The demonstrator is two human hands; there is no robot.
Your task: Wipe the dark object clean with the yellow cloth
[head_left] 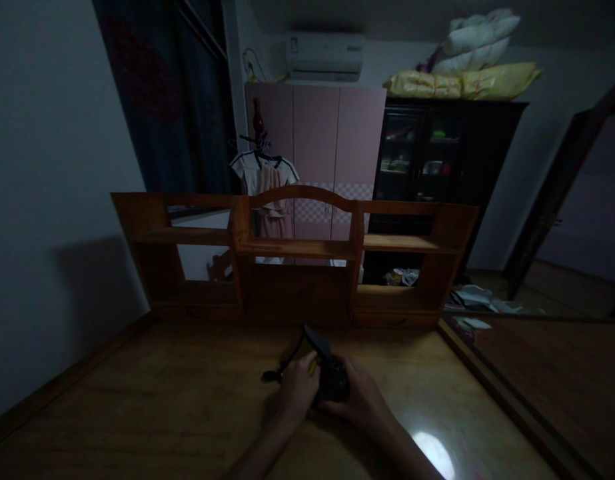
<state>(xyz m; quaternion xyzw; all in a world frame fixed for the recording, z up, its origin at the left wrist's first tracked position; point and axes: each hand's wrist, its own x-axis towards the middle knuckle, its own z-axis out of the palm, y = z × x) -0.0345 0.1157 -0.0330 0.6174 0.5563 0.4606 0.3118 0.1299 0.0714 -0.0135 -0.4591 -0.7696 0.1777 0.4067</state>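
White glare marks the dimly lit wooden surface.

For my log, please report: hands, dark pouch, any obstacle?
Left hand touching dark pouch; right hand holding its side. Flap raised. Wooden shelf beyond, not blocking.

Between the side edges of the wooden surface are one left hand, one right hand and one dark pouch; along its far edge, one shelf unit with two drawers.

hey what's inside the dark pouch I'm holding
A bit of yellow shows at the mouth of the dark pouch, lining or contents unclear; the left hand and raised flap cover the rest.
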